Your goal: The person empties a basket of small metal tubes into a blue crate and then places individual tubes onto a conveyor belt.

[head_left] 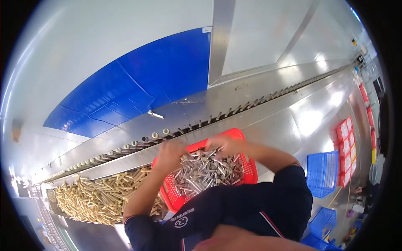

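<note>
Your left hand (pixel 169 152) and right hand (pixel 224 144), seen from above. Both bare forearms rise from short dark sleeves at the lower edge and reach forward, converging. Your left arm runs nearly straight; your right arm bends at the elbow and angles inward. Both hands are motion-blurred, palms down, fingers loosely curled; their grip cannot be judged.

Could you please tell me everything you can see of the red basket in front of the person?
The red basket is a plastic crate with lattice walls, heaped with silver metal tubes. It rests tilted against the steel conveyor, beside a tray of brass-coloured tubes. The left hand and right hand reach over its far rim.
</note>
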A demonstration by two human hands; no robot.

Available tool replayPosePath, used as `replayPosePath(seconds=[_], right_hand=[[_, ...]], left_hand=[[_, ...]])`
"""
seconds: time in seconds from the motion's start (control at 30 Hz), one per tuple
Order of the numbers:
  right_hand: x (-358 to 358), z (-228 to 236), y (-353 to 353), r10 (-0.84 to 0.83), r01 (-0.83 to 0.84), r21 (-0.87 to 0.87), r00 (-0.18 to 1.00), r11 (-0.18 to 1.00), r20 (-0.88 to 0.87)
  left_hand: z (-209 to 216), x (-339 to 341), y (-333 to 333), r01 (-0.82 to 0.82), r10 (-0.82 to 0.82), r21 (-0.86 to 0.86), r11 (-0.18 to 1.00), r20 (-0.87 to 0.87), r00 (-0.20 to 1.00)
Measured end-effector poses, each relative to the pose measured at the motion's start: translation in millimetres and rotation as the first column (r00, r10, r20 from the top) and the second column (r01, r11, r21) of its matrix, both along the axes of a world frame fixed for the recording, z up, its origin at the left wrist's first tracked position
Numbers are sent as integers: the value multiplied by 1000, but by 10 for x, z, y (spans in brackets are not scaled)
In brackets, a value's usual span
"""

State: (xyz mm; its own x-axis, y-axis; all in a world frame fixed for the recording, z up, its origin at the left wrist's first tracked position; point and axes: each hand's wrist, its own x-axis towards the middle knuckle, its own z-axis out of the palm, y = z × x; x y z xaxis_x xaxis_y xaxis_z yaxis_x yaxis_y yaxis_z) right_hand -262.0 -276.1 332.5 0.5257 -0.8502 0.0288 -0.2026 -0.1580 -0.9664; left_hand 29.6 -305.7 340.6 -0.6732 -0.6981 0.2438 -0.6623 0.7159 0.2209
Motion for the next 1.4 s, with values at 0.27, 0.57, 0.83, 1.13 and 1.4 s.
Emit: replayPosePath(seconds=[0.27,0.57,0.83,1.13,1.4], right_hand=[[1209,-435,-822,-305,-96,-697,851,711,-427],[1195,-203,-1311,-173,-387,-485,614,784,-770],[778,-646,47,195,-476,-426,810,769,-553],[1475,-540,-1299,-46,-394,-321,569,861,-821],[883,-773,-1139,-173,-318,-507,688,801,-705]], left_hand=[[-518,368,-838,-121,123,-22,992,174,977],[-290,146,-976,-152,142,81,985,111,984],[-392,446,51,126,-158,173,977,184,970],[-610,679,-1000,-90,50,122,988,294,955],[622,529,-726,-64,92,172,983,-159,983]])
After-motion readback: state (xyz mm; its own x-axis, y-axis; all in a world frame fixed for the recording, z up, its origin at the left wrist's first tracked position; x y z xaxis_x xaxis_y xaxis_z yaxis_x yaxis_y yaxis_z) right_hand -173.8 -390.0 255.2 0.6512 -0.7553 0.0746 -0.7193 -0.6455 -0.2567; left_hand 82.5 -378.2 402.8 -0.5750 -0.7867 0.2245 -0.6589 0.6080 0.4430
